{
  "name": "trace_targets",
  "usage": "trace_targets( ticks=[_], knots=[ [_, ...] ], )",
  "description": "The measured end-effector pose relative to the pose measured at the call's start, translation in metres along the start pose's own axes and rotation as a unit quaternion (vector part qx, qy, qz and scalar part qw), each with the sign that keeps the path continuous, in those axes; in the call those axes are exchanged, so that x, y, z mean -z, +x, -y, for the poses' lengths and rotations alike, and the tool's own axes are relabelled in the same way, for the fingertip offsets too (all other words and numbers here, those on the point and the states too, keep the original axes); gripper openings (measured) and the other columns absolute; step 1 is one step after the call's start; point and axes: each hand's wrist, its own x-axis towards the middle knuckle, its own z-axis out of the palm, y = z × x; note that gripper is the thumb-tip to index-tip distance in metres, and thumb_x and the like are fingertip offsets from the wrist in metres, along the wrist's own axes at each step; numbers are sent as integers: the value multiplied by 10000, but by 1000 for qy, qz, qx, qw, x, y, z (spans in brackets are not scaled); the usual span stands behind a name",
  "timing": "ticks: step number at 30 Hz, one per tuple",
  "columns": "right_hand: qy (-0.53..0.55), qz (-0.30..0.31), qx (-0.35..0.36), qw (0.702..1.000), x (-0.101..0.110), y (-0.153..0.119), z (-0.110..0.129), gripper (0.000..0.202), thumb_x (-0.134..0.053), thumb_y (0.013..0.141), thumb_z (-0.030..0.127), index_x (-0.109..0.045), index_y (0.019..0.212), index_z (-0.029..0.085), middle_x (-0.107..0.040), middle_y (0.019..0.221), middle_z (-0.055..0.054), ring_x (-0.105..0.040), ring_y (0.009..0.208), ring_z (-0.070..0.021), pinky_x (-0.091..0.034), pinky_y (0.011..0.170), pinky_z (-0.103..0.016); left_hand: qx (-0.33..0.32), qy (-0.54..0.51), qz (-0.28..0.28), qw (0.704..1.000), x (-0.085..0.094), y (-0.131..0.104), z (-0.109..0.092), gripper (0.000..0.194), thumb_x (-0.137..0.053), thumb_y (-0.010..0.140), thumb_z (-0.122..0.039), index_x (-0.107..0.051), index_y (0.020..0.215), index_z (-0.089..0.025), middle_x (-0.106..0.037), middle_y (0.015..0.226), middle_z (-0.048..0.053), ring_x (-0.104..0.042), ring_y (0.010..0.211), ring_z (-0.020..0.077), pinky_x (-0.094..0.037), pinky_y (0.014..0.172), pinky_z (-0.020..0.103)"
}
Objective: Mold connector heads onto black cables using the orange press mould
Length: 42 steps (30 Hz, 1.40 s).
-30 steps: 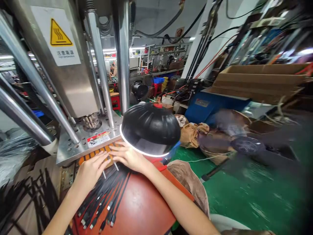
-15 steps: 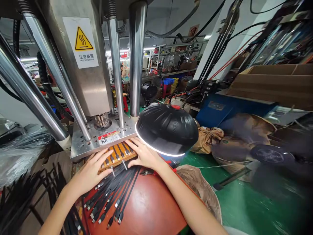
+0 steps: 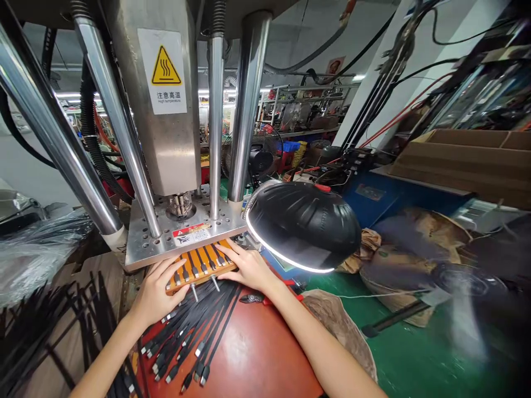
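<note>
An orange-brown mould block (image 3: 203,264) with several black cable ends in its slots lies at the front edge of the press's metal plate (image 3: 143,251), partly beneath it. My left hand (image 3: 160,287) grips the block's left end, thumb at the front and fingers over the top. At the right end, my right hand (image 3: 249,268) holds it the same way. Two metal pins (image 3: 214,283) stick out of the block's front. Black cables with plugs (image 3: 199,331) fan out below it over the reddish-brown tabletop (image 3: 253,342).
A black lamp shade (image 3: 305,226) with a lit rim hangs right of the press. Red-handled pliers (image 3: 265,299) lie on the table beside my right forearm. More black cables (image 3: 37,337) are heaped at left. A fan (image 3: 458,279) stands at right.
The camera view has shifted, so the press and lamp appear further right. Both hands keep hold of the block, and more of its cable slots and the pliers show now.
</note>
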Motion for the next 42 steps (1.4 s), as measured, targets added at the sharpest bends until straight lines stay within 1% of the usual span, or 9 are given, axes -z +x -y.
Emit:
trace_targets(
  ticks=[4, 10, 14, 16, 20, 25, 29, 35, 42],
  knots=[
    [-2, -7, 11, 1000, -3, 0, -2, 787, -692, 781, 566, -415, 1421, 201, -361, 1452, -194, -619, 1046, -353, -529, 850, -475, 2, 0, 2, 1000, 0, 1, 1, 444, -574, 854, -304, -529, 1279, -184, -544, 1315, 127, -504, 1209, 280, -436, 1030, 484],
    [3, -19, 43, 999, -8, -3, -5, 752, -708, 791, 506, -413, 1421, 220, -399, 1436, -165, -612, 1075, -333, -525, 894, -458, 29, -10, 3, 1000, 3, 0, -9, 441, -597, 815, -285, -563, 1244, -183, -561, 1294, 133, -526, 1183, 279, -451, 1012, 462],
    [0, -36, 61, 997, -21, -6, -16, 650, -625, 854, 488, -413, 1424, 258, -371, 1455, -147, -649, 1011, -304, -551, 858, -429, 50, -34, -10, 998, 4, -2, -17, 475, -659, 740, -293, -609, 1194, -167, -595, 1249, 140, -563, 1130, 277, -465, 997, 441],
    [-10, -52, 70, 996, -30, -5, -23, 606, -573, 877, 496, -429, 1415, 256, -363, 1457, -148, -669, 959, -307, -580, 781, -426, 54, -48, -18, 997, 4, -2, -17, 509, -685, 705, -295, -615, 1192, -164, -598, 1245, 135, -562, 1125, 272, -454, 1008, 431],
    [-24, -104, 82, 991, -42, -7, -29, 554, -451, 920, 529, -464, 1393, 241, -373, 1455, -132, -670, 951, -323, -596, 724, -441, 57, -61, -30, 996, 2, -3, -16, 529, -695, 686, -304, -613, 1191, -170, -599, 1249, 112, -555, 1130, 257, -439, 1015, 412],
    [-39, -114, 109, 987, -40, -8, -28, 542, -442, 934, 513, -482, 1380, 207, -445, 1409, -132, -666, 962, -321, -602, 711, -407, 46, -61, -48, 996, -3, -5, -16, 543, -690, 689, -343, -612, 1198, -170, -607, 1248, 99, -565, 1117, 248, -429, 1015, 397],
    [-50, -147, 121, 980, -38, -7, -25, 532, -384, 953, 519, -519, 1351, 192, -487, 1369, -149, -677, 923, -333, -606, 667, -428, 36, -56, -66, 996, -7, -6, -14, 537, -677, 695, -384, -621, 1185, -172, -621, 1221, 97, -580, 1085, 244, -441, 994, 387],
    [-67, -161, 137, 975, -39, -7, -24, 549, -319, 973, 519, -525, 1339, 166, -481, 1366, -173, -700, 822, -318, -602, 569, -412, 45, -49, -55, 996, -8, -7, -13, 527, -662, 709, -424, -623, 1176, -184, -617, 1229, 102, -579, 1088, 251, -436, 995, 403],
    [-60, -125, 120, 983, -34, -7, -23, 534, -411, 951, 510, -475, 1379, 198, -407, 1432, -145, -673, 947, -314, -606, 683, -399, 43, -59, -47, 996, -1, -6, -16, 510, -680, 706, -347, -617, 1181, -173, -612, 1236, 105, -568, 1110, 250, -432, 1005, 402]
  ],
)
